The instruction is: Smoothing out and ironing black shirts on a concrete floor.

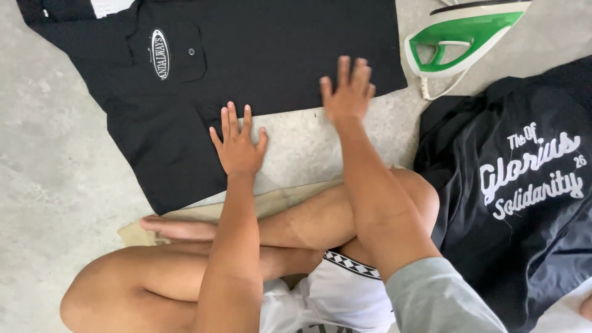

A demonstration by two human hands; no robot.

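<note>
A black polo shirt lies spread flat on the concrete floor in front of me, with a chest pocket and an oval white patch near its upper left. My left hand rests palm down, fingers apart, on the shirt's lower edge and sleeve area. Farther up and to the right, my right hand presses flat on the shirt's bottom hem. Neither hand holds anything. I sit cross-legged, my bare legs below the hands.
A green and white clothes iron stands at the upper right with its cord beside it. A second dark shirt with white lettering lies crumpled on the right. A tan cloth sits under my legs on the grey concrete floor.
</note>
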